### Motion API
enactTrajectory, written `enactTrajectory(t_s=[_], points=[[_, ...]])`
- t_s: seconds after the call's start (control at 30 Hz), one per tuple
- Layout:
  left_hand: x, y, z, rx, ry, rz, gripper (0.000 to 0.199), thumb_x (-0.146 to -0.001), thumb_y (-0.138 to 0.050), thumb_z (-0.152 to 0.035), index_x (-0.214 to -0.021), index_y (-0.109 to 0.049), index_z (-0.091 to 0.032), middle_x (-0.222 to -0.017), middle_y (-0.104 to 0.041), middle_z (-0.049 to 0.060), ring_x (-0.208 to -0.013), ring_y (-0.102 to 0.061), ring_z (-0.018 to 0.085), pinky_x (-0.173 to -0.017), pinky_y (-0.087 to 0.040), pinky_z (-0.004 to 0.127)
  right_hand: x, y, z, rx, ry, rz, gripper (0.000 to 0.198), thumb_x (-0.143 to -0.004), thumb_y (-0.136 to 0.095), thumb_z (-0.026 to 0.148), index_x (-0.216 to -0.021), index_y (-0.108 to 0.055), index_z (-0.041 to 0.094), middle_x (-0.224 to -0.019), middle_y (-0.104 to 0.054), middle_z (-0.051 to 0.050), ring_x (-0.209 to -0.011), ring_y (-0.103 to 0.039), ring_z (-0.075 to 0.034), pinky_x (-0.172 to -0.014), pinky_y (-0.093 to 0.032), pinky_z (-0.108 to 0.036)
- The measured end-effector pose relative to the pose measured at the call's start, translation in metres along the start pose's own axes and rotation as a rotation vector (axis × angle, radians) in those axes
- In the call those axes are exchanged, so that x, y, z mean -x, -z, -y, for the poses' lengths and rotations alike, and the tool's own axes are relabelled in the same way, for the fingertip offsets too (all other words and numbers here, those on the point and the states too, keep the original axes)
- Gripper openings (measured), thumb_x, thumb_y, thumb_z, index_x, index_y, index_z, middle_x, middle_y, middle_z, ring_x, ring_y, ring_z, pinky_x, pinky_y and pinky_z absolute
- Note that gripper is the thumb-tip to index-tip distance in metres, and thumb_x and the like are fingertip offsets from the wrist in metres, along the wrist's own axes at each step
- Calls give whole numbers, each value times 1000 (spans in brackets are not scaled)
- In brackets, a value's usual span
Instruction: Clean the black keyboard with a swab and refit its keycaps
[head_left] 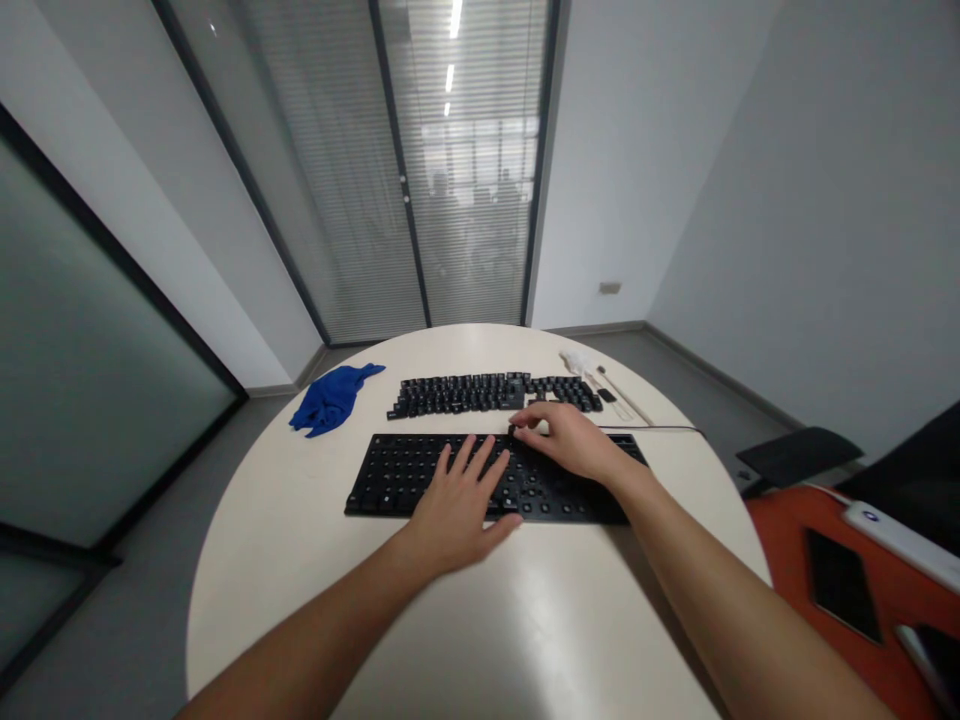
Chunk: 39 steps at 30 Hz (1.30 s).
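Observation:
A black keyboard [390, 478] lies across the middle of the round table, many of its key positions bare of caps. My left hand [459, 500] rests flat on it with the fingers spread. At its back edge, just right of centre, my right hand [559, 432] pinches a small black keycap [512, 430] between thumb and fingertips. Behind the keyboard, loose black keycaps [457, 395] stand in rows laid out like a keyboard. My right hand hides part of the keyboard and the nearest loose caps.
A crumpled blue cloth [334, 398] lies at the left on the table [300, 570]. Back right are a thin stick-like brush [626, 396], a small black piece [607, 396] and clear plastic [577, 363]. A cable [664, 428] runs right. An orange chair seat [787, 540] holds a phone [841, 583].

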<state>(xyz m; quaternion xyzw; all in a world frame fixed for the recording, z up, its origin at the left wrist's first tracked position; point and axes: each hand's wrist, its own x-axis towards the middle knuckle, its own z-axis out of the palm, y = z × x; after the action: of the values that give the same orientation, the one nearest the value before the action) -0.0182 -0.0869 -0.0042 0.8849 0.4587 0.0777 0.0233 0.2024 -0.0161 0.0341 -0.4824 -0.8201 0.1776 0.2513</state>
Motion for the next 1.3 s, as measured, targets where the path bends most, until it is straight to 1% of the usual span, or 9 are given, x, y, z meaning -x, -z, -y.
enactTrajectory(t_s=[0.07, 0.13, 0.23, 0.3, 0.43, 0.63, 0.83, 1.1, 1.3], points=[[0, 0, 1, 12, 24, 9, 80, -96, -44, -66, -160, -28, -21, -169, -19, 11, -155, -14, 39, -123, -18, 62, 10, 9, 4, -162, 32, 176, 25, -92, -64, 31, -109, -76, 18, -97, -78, -6, -84, -69, -20, -77, -51, -29], [-1, 1, 2, 22, 40, 26, 80, -96, -43, -67, -161, -26, -22, -169, -18, 11, -156, -13, 38, -123, -17, 61, 17, 16, 8, -250, 59, 344, 25, -89, -65, 32, -107, -77, 18, -90, -77, -4, -79, -67, -18, -72, -51, -28], [-2, 4, 6, 31, 46, 61, 79, -96, -44, -67, -160, -30, -23, -169, -18, 11, -156, -12, 37, -124, -17, 60, 22, 20, 16, -276, 28, 477, 23, -83, -68, 29, -100, -77, 16, -83, -76, -4, -77, -67, -18, -68, -50, -26], [-2, 7, 8, 39, 48, 81, 78, -96, -45, -67, -159, -30, -23, -169, -16, 11, -156, -10, 36, -124, -16, 60, 23, 20, 19, -275, 23, 516, 22, -81, -68, 26, -98, -77, 15, -82, -75, -4, -76, -67, -18, -67, -51, -26], [-1, 7, 11, 57, 45, 76, 79, -96, -44, -67, -160, -28, -24, -170, -13, 12, -156, -9, 36, -124, -17, 59, 25, 15, 19, -248, 58, 541, 20, -80, -68, 25, -96, -77, 16, -84, -76, -4, -77, -68, -19, -67, -52, -26], [-1, 5, 11, 45, 37, 73, 79, -96, -46, -67, -160, -29, -23, -170, -14, 12, -157, -8, 36, -124, -16, 59, 25, 10, 16, -225, 73, 534, 21, -80, -71, 27, -97, -78, 16, -87, -77, -5, -76, -69, -19, -66, -51, -26], [-1, 8, 9, 44, 41, 88, 80, -95, -48, -66, -160, -28, -22, -170, -14, 12, -156, -8, 36, -124, -16, 59, 24, 8, 13, -228, 78, 536, 19, -81, -71, 27, -95, -77, 17, -85, -77, -4, -74, -69, -17, -65, -50, -25], [-1, 12, 6, 42, 54, 95, 81, -94, -50, -64, -160, -29, -21, -169, -14, 12, -156, -8, 37, -124, -16, 60, 22, 7, 15, -214, 50, 525, 19, -76, -77, 31, -88, -77, 17, -80, -76, -3, -70, -67, -17, -61, -48, -25], [-2, 8, 4, 58, 87, 61, 74, -100, -37, -59, -161, -25, -19, -168, -19, 12, -157, -11, 33, -125, -16, 56, 21, 6, 12, -217, 55, 535, 22, -76, -79, 38, -85, -78, 18, -78, -76, -2, -69, -66, -17, -61, -45, -25]])
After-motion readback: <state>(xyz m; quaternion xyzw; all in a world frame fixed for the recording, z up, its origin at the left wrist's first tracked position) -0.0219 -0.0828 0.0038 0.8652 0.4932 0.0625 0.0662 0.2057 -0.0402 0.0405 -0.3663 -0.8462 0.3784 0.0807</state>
